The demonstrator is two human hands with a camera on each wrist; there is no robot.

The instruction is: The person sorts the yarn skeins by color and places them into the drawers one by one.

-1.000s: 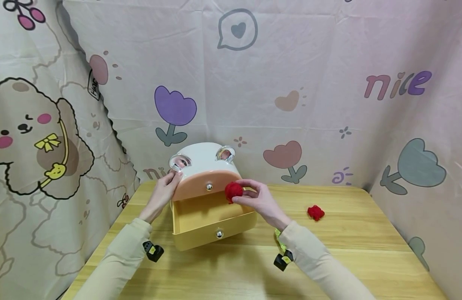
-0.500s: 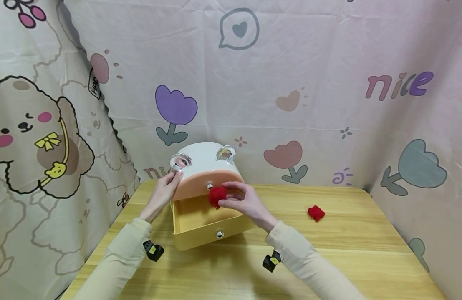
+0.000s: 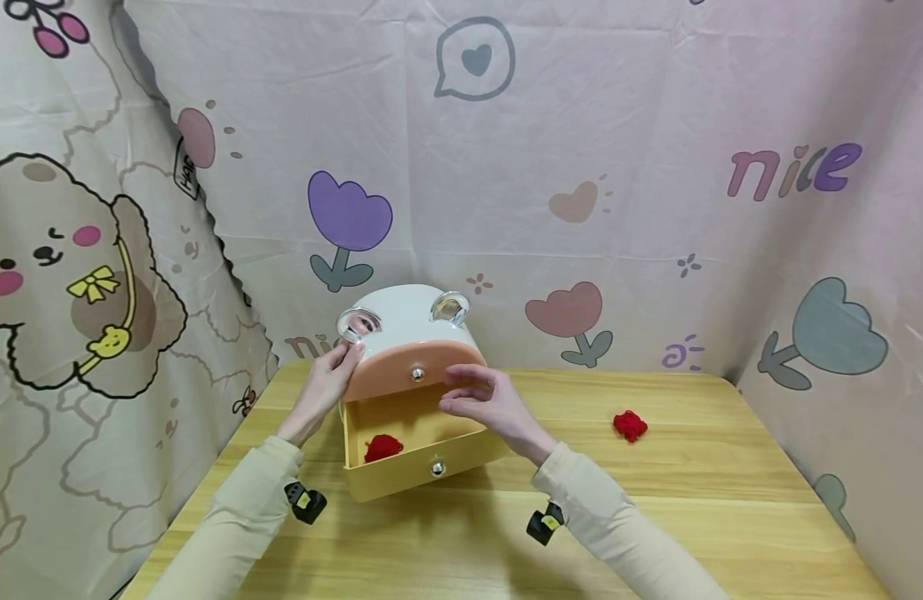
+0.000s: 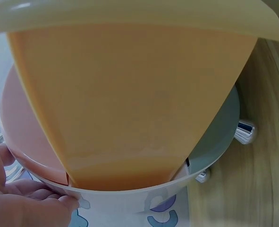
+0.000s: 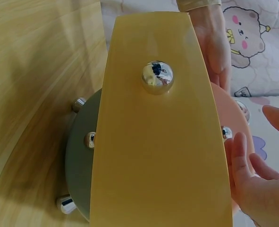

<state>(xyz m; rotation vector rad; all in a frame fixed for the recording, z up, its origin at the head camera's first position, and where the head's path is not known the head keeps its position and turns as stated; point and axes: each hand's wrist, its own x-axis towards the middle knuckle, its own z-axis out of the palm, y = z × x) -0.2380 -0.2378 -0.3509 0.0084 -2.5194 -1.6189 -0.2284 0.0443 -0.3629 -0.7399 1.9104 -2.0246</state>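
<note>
A small drawer cabinet (image 3: 412, 317) with a white top and shiny round ears stands on the table. Its middle yellow drawer (image 3: 397, 482) is pulled out; a red yarn-like bundle (image 3: 383, 447) lies in that drawer's front left part. My left hand (image 3: 322, 392) grips the cabinet's upper left side below one ear; in the left wrist view, the left hand's (image 4: 26, 203) thumb and fingers are at the rim. Over the drawer's right side hovers my right hand (image 3: 487, 404), holding nothing, its fingers loosely bent and apart from the thumb.
Another red bundle (image 3: 630, 425) lies on the wooden table (image 3: 701, 475), right of the cabinet. Above the open drawer is a closed peach drawer (image 3: 386, 368) with a silver knob; a green drawer (image 5: 80, 161) shows below it. A printed curtain (image 3: 506, 208) hangs behind.
My right hand has carried the red bundle leftward over the yellow drawer and let it go; the bundle now lies inside. My left hand has stayed on the cabinet.
</note>
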